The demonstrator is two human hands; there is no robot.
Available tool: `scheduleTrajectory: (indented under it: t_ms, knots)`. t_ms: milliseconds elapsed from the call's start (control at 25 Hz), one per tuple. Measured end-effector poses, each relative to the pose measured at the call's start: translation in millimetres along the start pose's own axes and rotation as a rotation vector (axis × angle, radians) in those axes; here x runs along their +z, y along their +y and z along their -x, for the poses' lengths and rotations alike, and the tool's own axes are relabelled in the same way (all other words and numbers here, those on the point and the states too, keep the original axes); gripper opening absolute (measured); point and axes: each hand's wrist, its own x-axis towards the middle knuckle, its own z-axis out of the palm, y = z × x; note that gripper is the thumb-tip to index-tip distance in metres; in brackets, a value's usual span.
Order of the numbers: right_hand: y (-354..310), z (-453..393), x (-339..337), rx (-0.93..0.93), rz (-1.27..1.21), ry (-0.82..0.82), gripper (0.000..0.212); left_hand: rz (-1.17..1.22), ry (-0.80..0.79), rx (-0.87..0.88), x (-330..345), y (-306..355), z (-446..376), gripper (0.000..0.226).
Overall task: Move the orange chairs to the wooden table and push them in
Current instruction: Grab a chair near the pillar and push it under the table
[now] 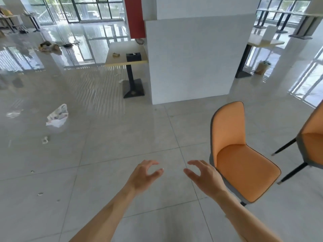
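Both hands (176,173) apart, empty, fingers loosely curled; nearest orange chair (239,154) likely light, rigid, best gripped at backrest top.

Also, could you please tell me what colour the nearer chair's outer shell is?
Grey outer shell, with orange upholstery inside; the head view shows it.

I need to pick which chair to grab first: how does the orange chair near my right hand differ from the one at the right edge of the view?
The near chair shows whole, seat and backrest; the edge chair is cut off by the frame. The near chair stands just beside the right hand; the edge chair stands farther right. Both have orange upholstery, grey shells and dark legs, and neither is held.
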Motion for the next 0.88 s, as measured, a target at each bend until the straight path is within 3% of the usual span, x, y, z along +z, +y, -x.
scheduleTrajectory:
  t_ms: [360,560,680,880]
  knots:
    - [26,-192,-22,0.044,0.071,0.016,0.046,-0.037,-0.105,0.052,-30,-6,-211,0.056]
    - [35,-315,-34,0.152,0.076,0.100,0.047,-0.065,-0.216,0.109,-57,-13,-362,0.049]
    - [36,-371,-49,0.224,0.086,0.137,0.049,-0.116,-0.304,0.182,-69,1,-445,0.044]
    - [64,-428,-79,0.379,0.071,0.249,0.046,-0.145,-0.442,0.300,-52,47,-558,0.059]
